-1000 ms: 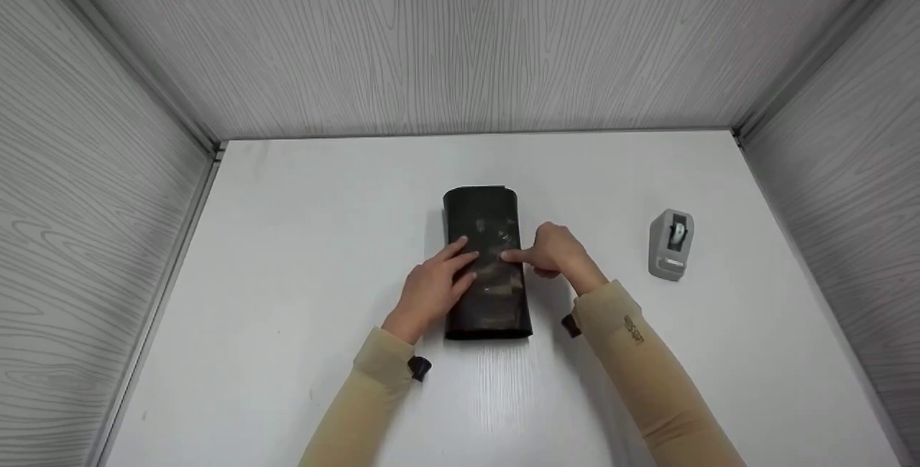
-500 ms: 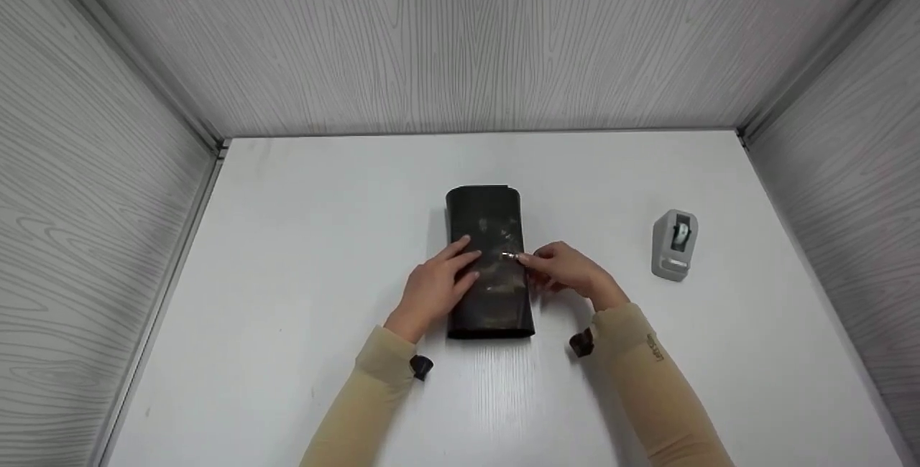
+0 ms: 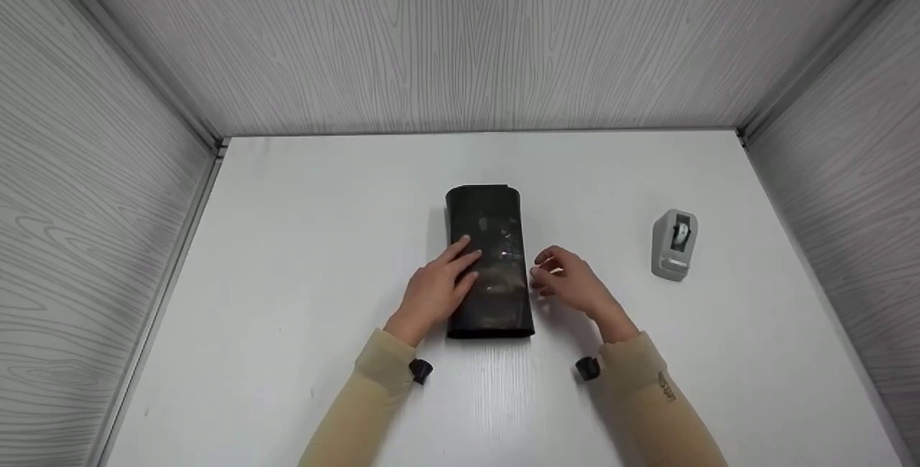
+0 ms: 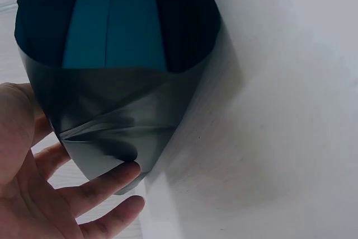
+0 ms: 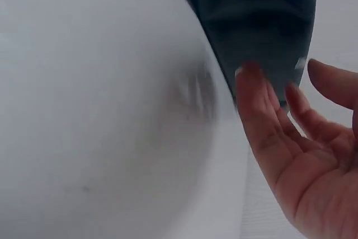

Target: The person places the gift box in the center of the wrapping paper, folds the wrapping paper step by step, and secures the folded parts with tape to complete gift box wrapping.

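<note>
A black wrapping sheet (image 3: 492, 312) is folded into a flat sleeve on the white table, its near end gaping. Through that end, the left wrist view shows a teal box (image 4: 134, 32) inside. Small shiny bits of clear tape (image 3: 509, 254) catch the light near the sleeve's right edge. My left hand (image 3: 433, 291) rests on the sleeve's left side with fingers spread and extended. Just off the right edge is my right hand (image 3: 573, 284), its fingers loosely bent and nothing between them. In the right wrist view, its fingers partly cover the sleeve's side.
A grey tape dispenser (image 3: 674, 246) with a roll in it stands on the right part of the white table (image 3: 309, 237). Pale wood-grain panels (image 3: 460, 43) enclose the table at the back and both sides.
My right hand has drawn back from the sleeve's top, where its finger pressed the tape, to a spot beside the right edge. My left hand has stayed in place.
</note>
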Demonstrator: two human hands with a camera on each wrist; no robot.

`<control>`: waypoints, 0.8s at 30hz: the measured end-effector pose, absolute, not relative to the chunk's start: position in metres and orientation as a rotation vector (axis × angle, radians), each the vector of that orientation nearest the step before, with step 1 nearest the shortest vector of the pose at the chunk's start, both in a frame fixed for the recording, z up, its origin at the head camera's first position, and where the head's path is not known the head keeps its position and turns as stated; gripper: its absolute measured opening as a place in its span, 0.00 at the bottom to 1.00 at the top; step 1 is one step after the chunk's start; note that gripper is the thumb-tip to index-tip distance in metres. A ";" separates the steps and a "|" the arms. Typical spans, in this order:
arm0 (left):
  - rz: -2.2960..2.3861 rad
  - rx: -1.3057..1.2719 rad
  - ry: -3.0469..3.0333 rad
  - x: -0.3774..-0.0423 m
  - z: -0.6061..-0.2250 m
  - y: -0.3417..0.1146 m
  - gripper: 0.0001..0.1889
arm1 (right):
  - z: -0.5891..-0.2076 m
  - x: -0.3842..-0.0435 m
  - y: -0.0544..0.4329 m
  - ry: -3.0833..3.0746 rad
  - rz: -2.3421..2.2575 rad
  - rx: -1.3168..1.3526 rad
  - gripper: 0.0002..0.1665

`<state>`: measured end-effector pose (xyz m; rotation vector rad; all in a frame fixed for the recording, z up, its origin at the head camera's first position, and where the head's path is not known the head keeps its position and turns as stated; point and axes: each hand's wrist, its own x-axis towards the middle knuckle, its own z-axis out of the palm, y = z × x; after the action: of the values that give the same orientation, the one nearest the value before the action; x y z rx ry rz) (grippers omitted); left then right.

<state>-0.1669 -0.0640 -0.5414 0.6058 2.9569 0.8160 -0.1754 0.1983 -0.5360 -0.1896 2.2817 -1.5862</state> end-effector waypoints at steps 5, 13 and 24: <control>0.819 0.633 2.925 -0.165 -0.541 -0.064 0.24 | -0.534 -0.157 0.185 2.463 -1.496 -0.293 0.25; 0.977 0.576 2.840 -0.155 -0.540 -0.065 0.29 | -0.530 -0.139 0.174 2.639 -1.249 -0.447 0.29; 1.109 0.400 2.901 -0.139 -0.539 -0.071 0.22 | -0.537 -0.134 0.171 2.689 -1.243 -0.442 0.28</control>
<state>-0.1386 -0.0709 -0.5386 0.4002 2.9005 1.1087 -0.1336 0.1709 -0.5372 -0.4417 2.6891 -1.2434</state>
